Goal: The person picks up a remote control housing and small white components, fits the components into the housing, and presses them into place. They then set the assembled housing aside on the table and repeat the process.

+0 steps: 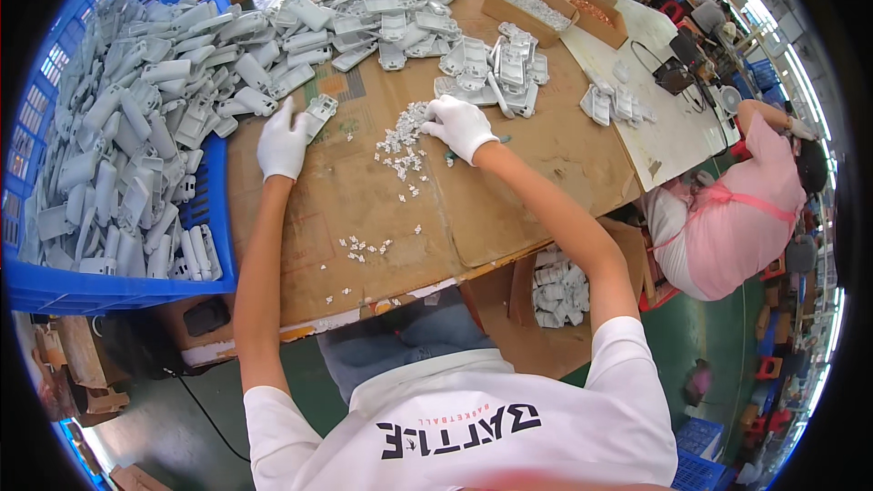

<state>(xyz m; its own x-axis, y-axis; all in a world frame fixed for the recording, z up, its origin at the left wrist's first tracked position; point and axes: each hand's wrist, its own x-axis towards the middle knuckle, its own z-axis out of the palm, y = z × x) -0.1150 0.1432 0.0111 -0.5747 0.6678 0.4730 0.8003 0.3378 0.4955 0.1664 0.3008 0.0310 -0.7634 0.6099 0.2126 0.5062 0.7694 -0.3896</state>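
My left hand [282, 143], in a white glove, grips a white plastic housing [320, 115] with its hollow inner side showing. My right hand [461, 128], gloved too, is at the right edge of a pile of small white plastic parts [400, 143]. Its fingertips are drawn together and touch the pile; whatever they pinch is too small to make out. More of these small parts [364, 247] lie scattered nearer the table's front edge. Right of the pile, past my right hand, finished-looking housings [514, 73] are heaped in a small stack.
A blue crate [218, 218] full of white housings [127, 141] stands at the left, spilling onto the cardboard-covered table [546, 182]. Small cardboard boxes [527, 11] hold parts at the back right. A box of pieces [559, 291] sits below the edge. A person in pink [727, 218] sits at the right.
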